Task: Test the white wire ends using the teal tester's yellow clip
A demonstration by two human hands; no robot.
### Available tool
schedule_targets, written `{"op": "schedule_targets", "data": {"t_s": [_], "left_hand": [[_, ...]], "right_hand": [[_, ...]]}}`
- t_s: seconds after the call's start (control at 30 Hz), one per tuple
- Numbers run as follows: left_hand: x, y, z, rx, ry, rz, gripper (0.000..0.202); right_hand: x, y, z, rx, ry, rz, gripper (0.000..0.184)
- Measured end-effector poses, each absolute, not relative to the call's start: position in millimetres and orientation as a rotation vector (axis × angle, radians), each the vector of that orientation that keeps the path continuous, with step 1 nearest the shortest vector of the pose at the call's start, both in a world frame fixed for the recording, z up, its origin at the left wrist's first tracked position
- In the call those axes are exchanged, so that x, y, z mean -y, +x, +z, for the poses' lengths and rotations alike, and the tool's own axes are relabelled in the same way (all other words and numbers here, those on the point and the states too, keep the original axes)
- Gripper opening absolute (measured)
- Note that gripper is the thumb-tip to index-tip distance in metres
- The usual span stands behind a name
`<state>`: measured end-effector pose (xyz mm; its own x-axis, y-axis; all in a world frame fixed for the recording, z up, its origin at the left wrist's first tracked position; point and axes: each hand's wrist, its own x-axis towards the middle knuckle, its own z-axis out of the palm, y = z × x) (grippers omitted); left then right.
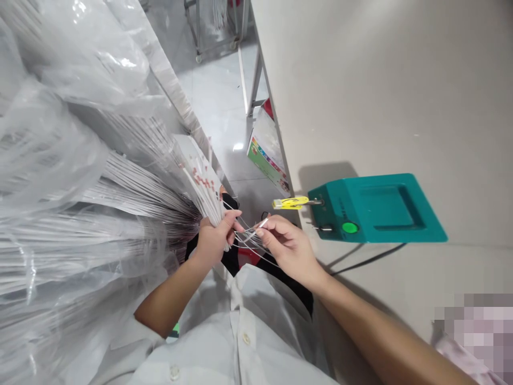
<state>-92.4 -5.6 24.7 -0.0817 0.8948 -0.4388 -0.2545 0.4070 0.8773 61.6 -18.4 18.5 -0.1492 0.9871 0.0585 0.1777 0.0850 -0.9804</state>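
My left hand (216,235) is closed round a bundle of thin white wires (208,200), whose upper ends carry small reddish-brown tips. Between the thumb and fingers of my right hand (286,243) is a small white wire end (262,223), pinched just right of the bundle. Loose wires curve between the two hands, above my lap. A teal device (385,208) with a green round button (350,228) sits on the table to the right. From its near side sticks out a yellow clip (290,203), a little above my right hand.
Many more white wires in clear plastic bags (52,160) lie along the left side. The pale table (360,107) fills the right, with a black cable (368,260) across it. A printed box (266,155) stands on the floor between. Part of another person shows at lower right.
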Motion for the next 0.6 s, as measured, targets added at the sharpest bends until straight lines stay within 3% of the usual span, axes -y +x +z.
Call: {"op": "schedule_targets", "data": {"t_s": [0.3, 0.6], "left_hand": [[16.4, -78.0, 28.3, -1.303, 1.038, 1.036, 0.013], [14.0, -80.1, 24.8, -1.442, 1.04, 1.027, 0.017]], "right_hand": [[20.0, 58.9, 9.6, 1.668, -1.202, 1.045, 0.013], [17.9, 63.6, 13.2, 1.453, -1.242, 1.004, 0.012]]}}
